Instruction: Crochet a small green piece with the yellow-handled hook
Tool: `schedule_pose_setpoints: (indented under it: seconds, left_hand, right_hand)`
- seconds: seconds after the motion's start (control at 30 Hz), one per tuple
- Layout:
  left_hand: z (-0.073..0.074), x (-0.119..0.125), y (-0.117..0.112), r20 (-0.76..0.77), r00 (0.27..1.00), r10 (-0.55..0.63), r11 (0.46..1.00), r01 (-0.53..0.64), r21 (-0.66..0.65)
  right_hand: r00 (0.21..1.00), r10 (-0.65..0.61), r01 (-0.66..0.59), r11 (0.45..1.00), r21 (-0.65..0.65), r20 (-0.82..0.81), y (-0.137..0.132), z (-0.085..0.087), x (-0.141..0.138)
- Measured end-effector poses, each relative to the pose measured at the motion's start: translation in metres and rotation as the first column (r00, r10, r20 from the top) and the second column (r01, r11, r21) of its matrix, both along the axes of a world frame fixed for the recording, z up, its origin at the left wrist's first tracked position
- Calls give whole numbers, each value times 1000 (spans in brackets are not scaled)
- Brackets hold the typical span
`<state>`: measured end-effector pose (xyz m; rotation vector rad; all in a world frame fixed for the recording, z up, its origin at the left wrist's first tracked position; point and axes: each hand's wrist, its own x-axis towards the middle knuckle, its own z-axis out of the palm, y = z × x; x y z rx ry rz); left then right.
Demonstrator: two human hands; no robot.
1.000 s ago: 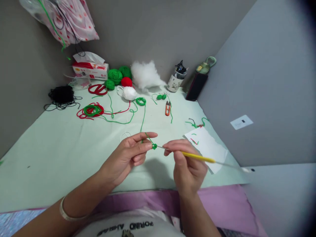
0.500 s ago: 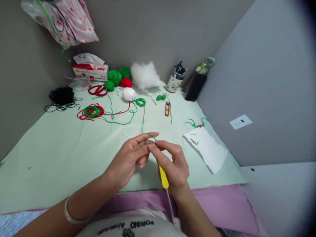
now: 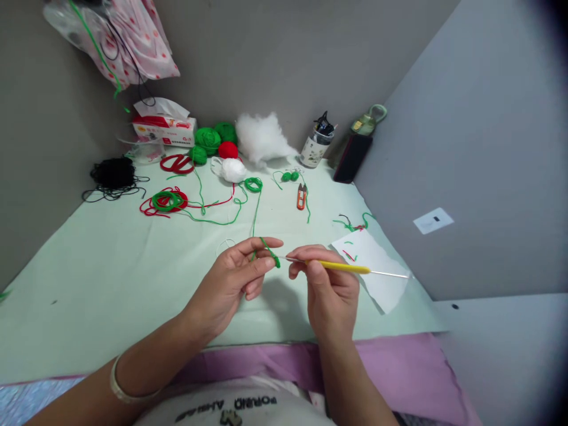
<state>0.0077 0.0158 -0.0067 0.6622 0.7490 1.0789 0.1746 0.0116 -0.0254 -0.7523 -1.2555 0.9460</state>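
Observation:
Between thumb and fingers, my left hand (image 3: 242,269) pinches a small piece of green crochet (image 3: 277,261), with green yarn (image 3: 254,222) running over the index finger and back to a loose green coil (image 3: 253,184) on the table. My right hand (image 3: 331,284) grips a crochet hook (image 3: 344,267) by its yellow handle. The hook lies nearly level, its thin metal tip reaching left to the green piece; whether it sits inside a loop is too small to tell. A second metal end sticks out to the right.
Orange thread snips (image 3: 301,197), red-handled scissors (image 3: 176,164), yarn balls (image 3: 207,141) and white stuffing (image 3: 261,139) lie toward the back. Black yarn (image 3: 113,173) is at the left. A torn white paper (image 3: 377,272) with yarn scraps lies right; a pen cup (image 3: 316,148) and phone (image 3: 352,158) stand behind.
My right hand has moved slightly right and turned the hook from steeply slanted to nearly level. The green piece now shows at my left fingertips, and the hands are farther apart.

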Motion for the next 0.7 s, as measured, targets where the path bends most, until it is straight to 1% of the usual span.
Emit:
schedule_pose_setpoints:
  seconds: [0.1, 0.3, 0.53, 0.63, 0.7]
  left_hand:
    - [0, -2, 0, -9, 1000, -24, 1000, 24, 7]
    - [0, -3, 1, -29, 999, -24, 999, 25, 38]
    - [-2, -5, 1, -39, 998, -52, 999, 52, 13]
    - [-2, -5, 1, -41, 998, -48, 999, 49, 8]
    - [-1, -5, 1, -43, 998, -43, 999, 43, 2]
  right_hand:
    - [1000, 4, -4, 1000, -29, -11, -1, 1, 2]
    - [1000, 12, -12, 1000, -22, -13, -2, 2, 3]
    - [1000, -17, 18, 999, -29, 2, -1, 1, 6]
    - [999, -40, 40, 999, -5, 19, -2, 2, 6]
    - [996, -71, 69, 996, 49, 44, -3, 3, 5]
